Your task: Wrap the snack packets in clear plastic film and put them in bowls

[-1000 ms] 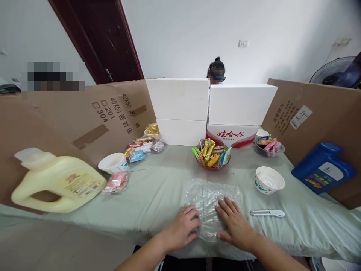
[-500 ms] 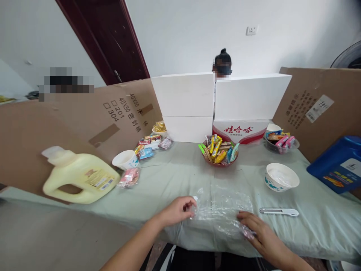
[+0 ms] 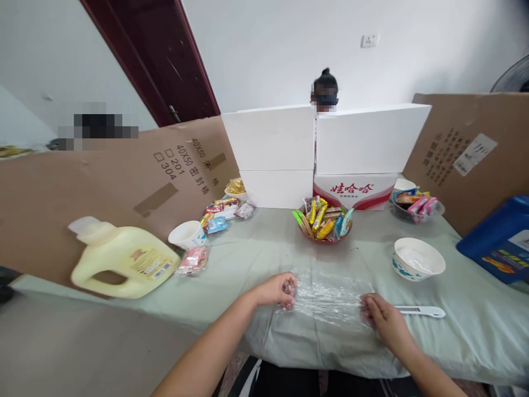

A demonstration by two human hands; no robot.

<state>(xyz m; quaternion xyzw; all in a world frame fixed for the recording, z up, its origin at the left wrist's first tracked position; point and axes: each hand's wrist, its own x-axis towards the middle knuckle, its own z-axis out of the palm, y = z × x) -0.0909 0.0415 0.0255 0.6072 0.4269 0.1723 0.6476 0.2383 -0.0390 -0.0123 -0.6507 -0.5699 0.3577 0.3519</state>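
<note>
A clear, crinkled plastic bag (image 3: 328, 300) stretches between my two hands over the front of the cloth-covered table. My left hand (image 3: 279, 289) has its fingers curled closed on the bag's left end. At the right end, my right hand (image 3: 382, 314) pinches the film between thumb and fingers. Just beyond my right hand lies a white utility knife (image 3: 425, 311), its left end covered by the hand. A paper bowl (image 3: 418, 262) with something clear and film-like inside stands behind the knife.
A red bowl of wrapped snacks (image 3: 324, 223) stands mid-table. At left are a pale yellow jug (image 3: 128, 262), a tilted paper bowl (image 3: 188, 235) and a pink packet (image 3: 193, 259). A blue jug (image 3: 500, 240) leans at right. White boxes (image 3: 275, 140) and cardboard (image 3: 124, 187) wall the back and sides.
Both hands have closed on the bag's ends and moved slightly away from me. The film is now drawn into a narrower strip. My right hand now covers part of the knife.
</note>
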